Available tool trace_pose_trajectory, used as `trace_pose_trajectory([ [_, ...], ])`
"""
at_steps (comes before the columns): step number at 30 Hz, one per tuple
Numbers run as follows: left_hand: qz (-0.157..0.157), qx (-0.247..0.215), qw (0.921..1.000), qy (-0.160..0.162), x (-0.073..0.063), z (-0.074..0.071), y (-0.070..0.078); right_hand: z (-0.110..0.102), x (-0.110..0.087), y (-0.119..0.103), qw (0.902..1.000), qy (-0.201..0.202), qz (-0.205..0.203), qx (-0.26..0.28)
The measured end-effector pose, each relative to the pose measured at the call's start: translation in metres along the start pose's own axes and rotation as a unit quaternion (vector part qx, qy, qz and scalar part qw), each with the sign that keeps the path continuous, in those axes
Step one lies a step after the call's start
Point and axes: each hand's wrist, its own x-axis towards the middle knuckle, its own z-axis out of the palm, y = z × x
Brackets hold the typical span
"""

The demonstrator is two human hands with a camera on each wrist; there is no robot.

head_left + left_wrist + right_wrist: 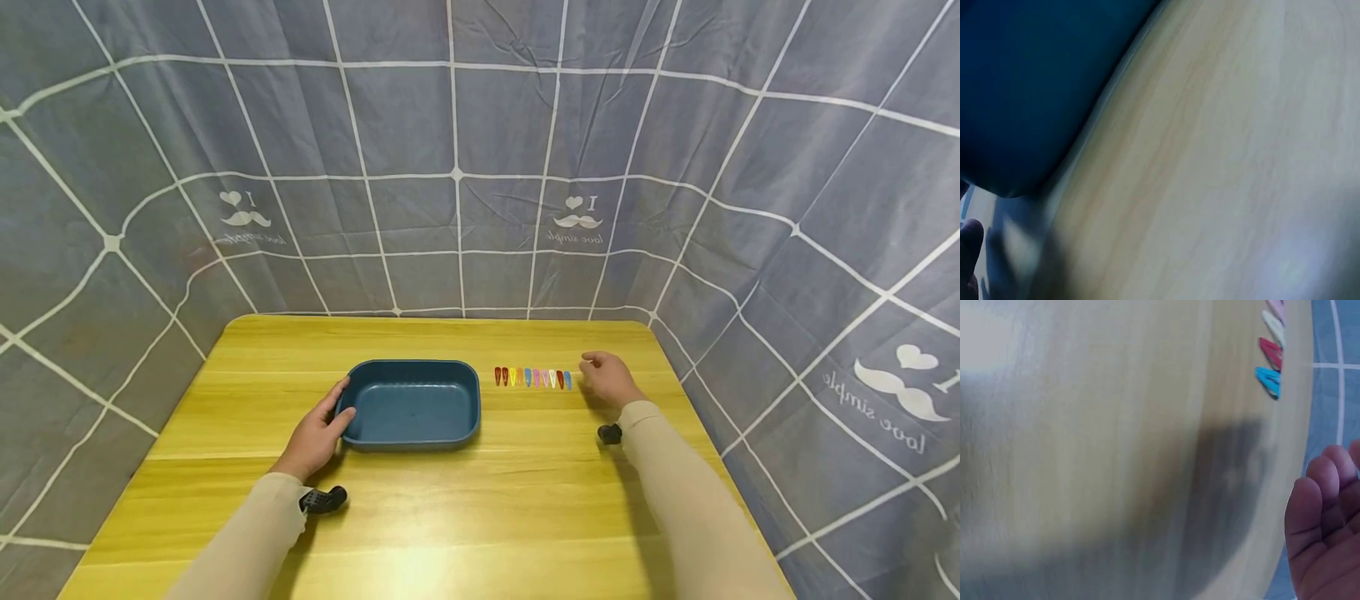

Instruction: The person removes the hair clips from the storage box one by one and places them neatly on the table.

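A dark blue plastic basin (408, 412) sits on the table, left of the middle. My left hand (311, 437) holds its left end, thumb over the rim and fingers along the outside. In the left wrist view only some dark fingertips (969, 240) show, at the lower left. Right of the basin, several snap hair clips in mixed colours lie in a row, from a red clip (497, 377) to a blue clip (567, 381). Just beyond the row's right end hovers my right hand (609, 379), fingers loosely bent around nothing; its palm shows in the right wrist view.
The yellow wood-grain table (450, 508) stands against a grey-blue curtain (405, 133) with white grid lines, which also hangs at both sides. A black wrist device (324, 500) sits on the left wrist, another black device (609, 434) on the right.
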Motion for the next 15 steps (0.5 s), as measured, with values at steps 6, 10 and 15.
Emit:
trace_pose_trajectory([
  [6, 0.025, 0.013, 0.9996, 0.004, -0.002, -0.017, -0.002, -0.008, -0.01, -0.012, 0.999, 0.003, -0.018, -0.042],
  [10, 0.029, 0.057, 0.9979, 0.014, -0.005, -0.031, -0.006, -0.013, -0.018, -0.015, 0.9976, -0.002, -0.027, -0.064],
  [15, 0.026, 0.132, 0.9909, 0.004, -0.01, -0.048, -0.009, -0.016, -0.026, -0.012, 0.9965, -0.003, -0.029, -0.078],
])
